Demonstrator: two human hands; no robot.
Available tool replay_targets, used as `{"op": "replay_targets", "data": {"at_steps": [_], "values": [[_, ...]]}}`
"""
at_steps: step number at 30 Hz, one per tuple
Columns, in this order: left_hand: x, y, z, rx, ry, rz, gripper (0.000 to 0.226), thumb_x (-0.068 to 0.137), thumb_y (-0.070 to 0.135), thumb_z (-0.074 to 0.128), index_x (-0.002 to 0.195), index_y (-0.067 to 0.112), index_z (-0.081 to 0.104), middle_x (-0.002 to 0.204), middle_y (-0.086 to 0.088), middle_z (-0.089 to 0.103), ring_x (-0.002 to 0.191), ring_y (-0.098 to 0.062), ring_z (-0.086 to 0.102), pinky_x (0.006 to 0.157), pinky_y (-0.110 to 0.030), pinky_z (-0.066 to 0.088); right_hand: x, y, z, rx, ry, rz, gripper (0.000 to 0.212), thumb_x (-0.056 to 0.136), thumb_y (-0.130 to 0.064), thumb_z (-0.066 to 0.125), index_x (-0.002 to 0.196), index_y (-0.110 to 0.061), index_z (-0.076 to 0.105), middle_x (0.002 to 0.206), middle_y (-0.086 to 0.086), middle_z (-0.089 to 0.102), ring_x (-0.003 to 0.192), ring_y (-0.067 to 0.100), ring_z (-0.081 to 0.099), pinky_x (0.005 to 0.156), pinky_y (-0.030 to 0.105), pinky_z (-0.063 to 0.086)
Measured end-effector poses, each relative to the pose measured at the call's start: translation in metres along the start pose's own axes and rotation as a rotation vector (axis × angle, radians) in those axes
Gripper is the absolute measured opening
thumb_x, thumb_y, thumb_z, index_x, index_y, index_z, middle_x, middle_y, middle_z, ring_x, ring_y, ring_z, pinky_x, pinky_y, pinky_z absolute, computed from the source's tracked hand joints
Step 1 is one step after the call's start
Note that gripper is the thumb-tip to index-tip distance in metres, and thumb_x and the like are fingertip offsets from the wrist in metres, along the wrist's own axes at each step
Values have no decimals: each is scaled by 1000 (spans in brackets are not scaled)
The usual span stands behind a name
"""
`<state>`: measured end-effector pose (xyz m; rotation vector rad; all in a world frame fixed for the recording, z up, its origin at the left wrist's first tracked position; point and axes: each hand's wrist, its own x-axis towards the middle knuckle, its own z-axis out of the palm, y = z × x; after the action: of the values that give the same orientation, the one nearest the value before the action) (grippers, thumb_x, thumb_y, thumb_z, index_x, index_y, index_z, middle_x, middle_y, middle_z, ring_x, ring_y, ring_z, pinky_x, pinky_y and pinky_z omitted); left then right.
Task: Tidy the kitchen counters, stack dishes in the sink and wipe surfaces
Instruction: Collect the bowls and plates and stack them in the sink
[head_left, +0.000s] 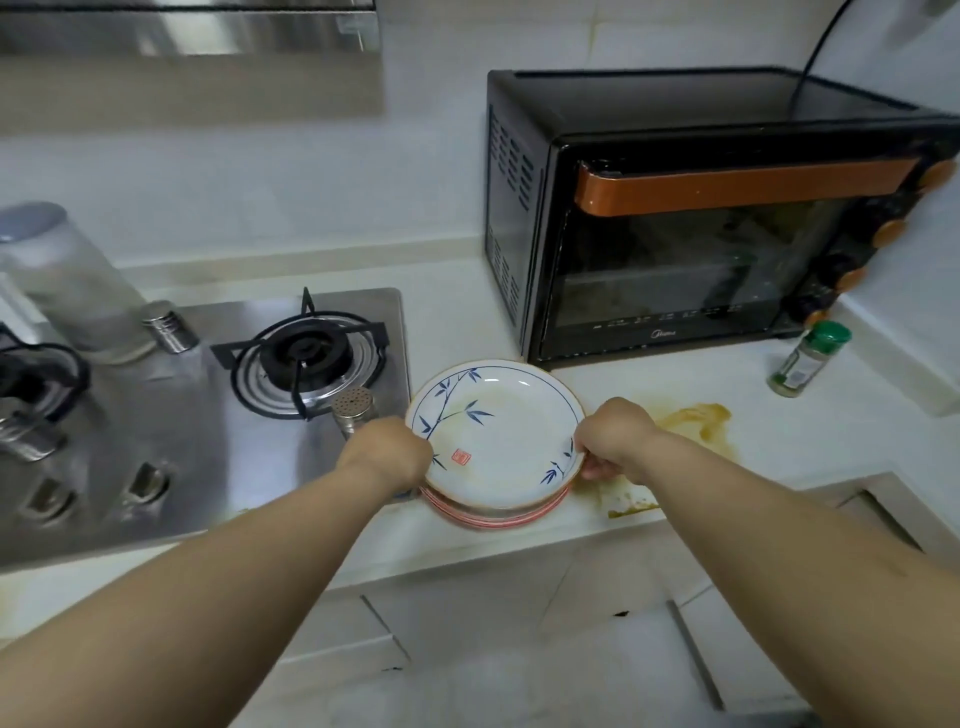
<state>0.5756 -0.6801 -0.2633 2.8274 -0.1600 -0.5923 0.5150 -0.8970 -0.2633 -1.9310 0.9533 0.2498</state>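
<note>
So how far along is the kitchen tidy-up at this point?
Early. Done: the bamboo-pattern plate already sits on a red-striped plate. In hand: left hand and right hand grip that stack at its rims. Left: no sink in view yet; the yellow-brown spill is unwiped; the green-capped spice jar and metal shaker remain out.

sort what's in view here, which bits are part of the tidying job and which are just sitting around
Job: plates, gripped by left hand and right hand; spill; counter.
Lying about: oven, green-capped jar, shaker, stove.
</note>
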Motion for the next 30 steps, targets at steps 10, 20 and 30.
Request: {"op": "replay_targets", "data": {"at_steps": [10,20,30], "values": [[2,-15,17,-309,-34,-106,30,85,25,49,107,6,53,102,-14,64,86,-33,64,62,-32,55,1,6,10,-115,11,2,13,83,-1,49,92,-3,59,81,11,58,72,31,63,66,40,60],[11,-20,23,-880,-219,-217,19,96,18,47,107,5,55,87,-20,63,64,-27,56,59,-32,51,3,12,20,139,-116,75,24,88,-2,42,110,-5,51,106,25,62,86,38,64,76,47,58],[18,-15,26,-1011,-258,-277,14,94,1,43,88,10,53,97,-17,67,88,-35,68,78,-48,58,-3,2,21,171,-89,112,23,88,9,34,82,-6,50,82,20,58,69,37,61,66,50,56]]}}
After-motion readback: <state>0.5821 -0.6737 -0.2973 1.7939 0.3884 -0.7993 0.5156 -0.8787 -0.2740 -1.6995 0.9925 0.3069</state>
